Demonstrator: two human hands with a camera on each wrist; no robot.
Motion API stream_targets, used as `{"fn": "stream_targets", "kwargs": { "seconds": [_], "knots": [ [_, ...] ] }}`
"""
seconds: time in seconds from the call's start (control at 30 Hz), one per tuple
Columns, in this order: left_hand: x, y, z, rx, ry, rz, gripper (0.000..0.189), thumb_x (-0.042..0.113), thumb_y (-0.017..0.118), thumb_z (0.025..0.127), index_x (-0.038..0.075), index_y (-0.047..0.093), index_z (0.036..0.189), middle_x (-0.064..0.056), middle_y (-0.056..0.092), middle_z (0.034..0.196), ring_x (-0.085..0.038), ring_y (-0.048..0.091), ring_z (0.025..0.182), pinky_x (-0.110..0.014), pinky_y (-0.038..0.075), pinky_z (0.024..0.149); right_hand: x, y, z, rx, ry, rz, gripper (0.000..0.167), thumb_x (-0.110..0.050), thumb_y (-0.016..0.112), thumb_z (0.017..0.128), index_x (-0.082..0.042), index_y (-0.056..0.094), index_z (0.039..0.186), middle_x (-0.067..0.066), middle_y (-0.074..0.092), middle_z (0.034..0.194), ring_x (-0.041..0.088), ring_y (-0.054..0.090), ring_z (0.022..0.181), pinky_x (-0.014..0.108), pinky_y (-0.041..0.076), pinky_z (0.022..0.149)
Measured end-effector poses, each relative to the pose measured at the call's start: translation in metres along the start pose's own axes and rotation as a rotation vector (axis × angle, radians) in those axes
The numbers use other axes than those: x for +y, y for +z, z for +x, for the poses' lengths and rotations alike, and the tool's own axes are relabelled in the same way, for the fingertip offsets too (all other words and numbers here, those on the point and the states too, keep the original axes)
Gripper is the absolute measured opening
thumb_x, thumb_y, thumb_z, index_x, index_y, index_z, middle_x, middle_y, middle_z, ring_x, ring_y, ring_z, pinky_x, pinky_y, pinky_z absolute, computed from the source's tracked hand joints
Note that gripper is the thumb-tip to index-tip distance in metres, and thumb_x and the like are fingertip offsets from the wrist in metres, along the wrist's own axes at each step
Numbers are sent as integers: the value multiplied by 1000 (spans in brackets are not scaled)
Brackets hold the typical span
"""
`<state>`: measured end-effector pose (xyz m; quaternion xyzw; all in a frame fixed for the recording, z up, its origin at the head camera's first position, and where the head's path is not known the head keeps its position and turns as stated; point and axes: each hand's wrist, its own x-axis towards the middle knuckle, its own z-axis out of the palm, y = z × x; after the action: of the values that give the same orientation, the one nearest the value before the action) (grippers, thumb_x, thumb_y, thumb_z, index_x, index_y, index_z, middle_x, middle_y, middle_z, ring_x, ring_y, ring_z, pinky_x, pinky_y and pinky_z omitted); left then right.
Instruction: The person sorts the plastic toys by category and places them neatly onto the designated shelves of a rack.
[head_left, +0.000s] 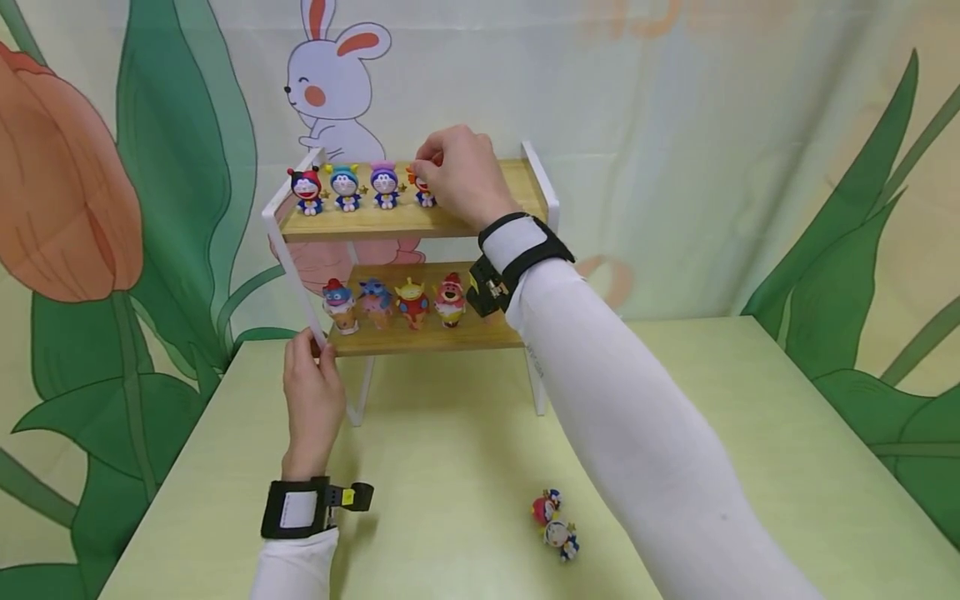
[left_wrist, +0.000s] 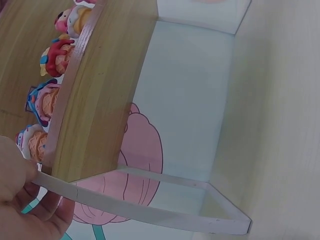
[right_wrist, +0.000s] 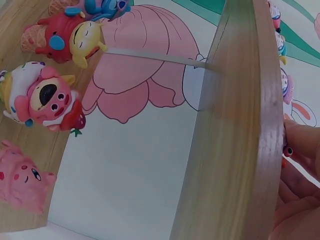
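Note:
On the top board of a small two-tier wooden shelf (head_left: 360, 223), my right hand (head_left: 468, 175) pinches an orange-headed figurine (head_left: 424, 195) at its head; the hand partly covers it. To its left stand figurines with a purple hat (head_left: 385, 185), a teal hat (head_left: 346, 187) and a red-and-black hat (head_left: 307, 192). My left hand (head_left: 311, 404) grips the white side frame (head_left: 283, 258) at the lower board's left front corner. In the left wrist view its thumb lies on the near side of that frame (left_wrist: 125, 207), with fingers curled beneath.
Ice-cream-cone figurines (head_left: 412, 302) line the lower board; a pink figurine (right_wrist: 22, 180) among them shows in the right wrist view. Two more lie on the green table: a red-headed one (head_left: 544, 508) and a white-faced one (head_left: 558, 535). A printed curtain (head_left: 675, 167) hangs behind.

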<state>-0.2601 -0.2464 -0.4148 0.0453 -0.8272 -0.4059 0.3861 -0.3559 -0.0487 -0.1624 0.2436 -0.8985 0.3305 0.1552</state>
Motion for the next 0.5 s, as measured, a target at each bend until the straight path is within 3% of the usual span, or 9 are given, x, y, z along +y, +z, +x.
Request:
{"fn": "stream_targets", "kwargs": {
  "seconds": [0.5],
  "knots": [
    [0,-1,1,-9,-23,2,27,3,48,102,-4,45,128,-20,47,112,-30,51,97,-41,49,82,-5,-3,-2,-20,-7,-62,23,-26,58,100,-9,73,103,2,67,92,14,57,81,24,44,70]
  ]
}}
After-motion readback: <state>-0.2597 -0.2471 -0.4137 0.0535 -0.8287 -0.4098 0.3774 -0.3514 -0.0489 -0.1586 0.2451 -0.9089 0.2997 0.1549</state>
